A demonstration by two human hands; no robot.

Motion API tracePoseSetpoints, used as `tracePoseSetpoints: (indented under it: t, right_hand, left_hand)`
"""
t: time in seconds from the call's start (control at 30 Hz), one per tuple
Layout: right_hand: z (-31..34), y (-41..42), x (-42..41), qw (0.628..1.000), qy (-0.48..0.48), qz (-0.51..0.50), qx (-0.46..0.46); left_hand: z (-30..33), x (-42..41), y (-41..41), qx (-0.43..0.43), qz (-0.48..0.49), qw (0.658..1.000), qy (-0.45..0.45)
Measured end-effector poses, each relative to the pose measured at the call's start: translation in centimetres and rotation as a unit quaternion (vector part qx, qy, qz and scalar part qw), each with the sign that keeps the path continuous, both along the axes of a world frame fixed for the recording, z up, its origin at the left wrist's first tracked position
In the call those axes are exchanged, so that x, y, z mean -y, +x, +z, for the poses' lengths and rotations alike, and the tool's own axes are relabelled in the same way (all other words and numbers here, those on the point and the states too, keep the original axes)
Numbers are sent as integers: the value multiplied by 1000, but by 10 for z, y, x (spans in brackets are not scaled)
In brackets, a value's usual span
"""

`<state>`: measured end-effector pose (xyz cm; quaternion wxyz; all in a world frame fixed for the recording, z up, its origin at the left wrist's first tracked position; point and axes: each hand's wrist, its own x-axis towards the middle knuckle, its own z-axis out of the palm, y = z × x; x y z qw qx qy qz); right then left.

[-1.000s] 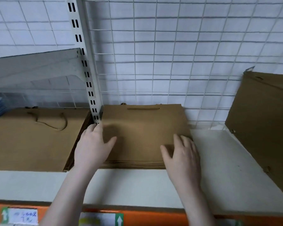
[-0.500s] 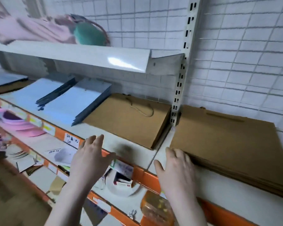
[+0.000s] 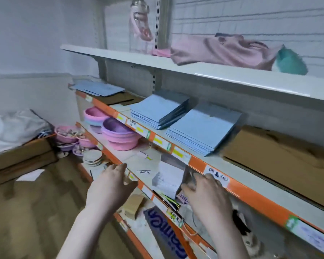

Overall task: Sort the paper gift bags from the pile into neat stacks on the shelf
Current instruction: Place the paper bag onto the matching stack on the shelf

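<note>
Your left hand and right hand hang released and empty below the shelf — free for the next bag — where blue stacks and brown bags lie flat, grouped by colour.

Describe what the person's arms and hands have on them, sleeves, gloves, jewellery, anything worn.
Nothing worn shows. The left hand and right hand are bare, with no gloves, and no rings or watch can be made out. Both forearms are uncovered right down to the bottom edge of the picture, so no sleeve is in view.
</note>
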<state>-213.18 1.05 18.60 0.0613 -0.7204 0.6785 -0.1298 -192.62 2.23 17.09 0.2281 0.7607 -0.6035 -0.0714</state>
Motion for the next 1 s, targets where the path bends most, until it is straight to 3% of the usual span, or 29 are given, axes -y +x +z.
tracePoseSetpoints:
  t: [0.37, 0.6, 1.0]
  right_hand:
    - [-18, 197, 132, 996, -77, 51, 6]
    - [-33, 326, 288, 988, -128, 32, 84]
    - [-24, 482, 490, 988, -132, -13, 78]
  left_hand:
    - [-19, 101, 194, 4, 84, 995, -49]
    - [-19, 250, 320, 61, 92, 992, -61]
    - [9, 489, 472, 39, 35, 994, -97]
